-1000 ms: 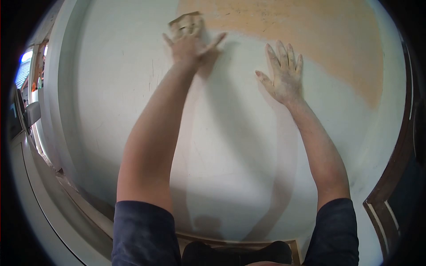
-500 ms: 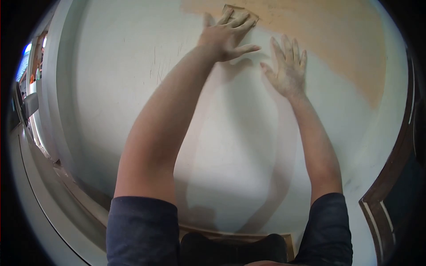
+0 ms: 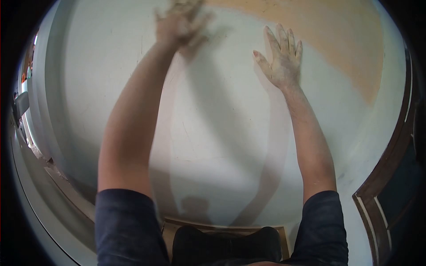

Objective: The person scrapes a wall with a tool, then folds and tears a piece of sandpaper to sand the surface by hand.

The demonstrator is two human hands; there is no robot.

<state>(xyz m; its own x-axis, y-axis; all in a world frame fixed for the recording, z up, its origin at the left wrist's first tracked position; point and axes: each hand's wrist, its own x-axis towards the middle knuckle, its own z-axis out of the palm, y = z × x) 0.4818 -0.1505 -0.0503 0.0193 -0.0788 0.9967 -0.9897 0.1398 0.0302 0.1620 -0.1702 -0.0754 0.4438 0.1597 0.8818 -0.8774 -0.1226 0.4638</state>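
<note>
My left hand is at the top of the pale wall, smeared by motion. Under its fingers a worn sheet of sandpaper is pressed to the surface, shown only as a blur and partly cut off by the top edge. My right hand rests flat on the wall with its fingers spread, holding nothing. Pale dust coats its fingers. Just above it is an orange-tan patch of the wall.
A dark-framed opening borders the wall at right. On the left run a pale vertical edge and a long light ledge. My dark-clothed legs are at the bottom, by a brown trim strip. Fine scratches mark the wall.
My left hand has swept left and slightly upward along the wall with the sandpaper, away from the orange-tan patch. The right hand stays flat; the whole view has shifted slightly.
</note>
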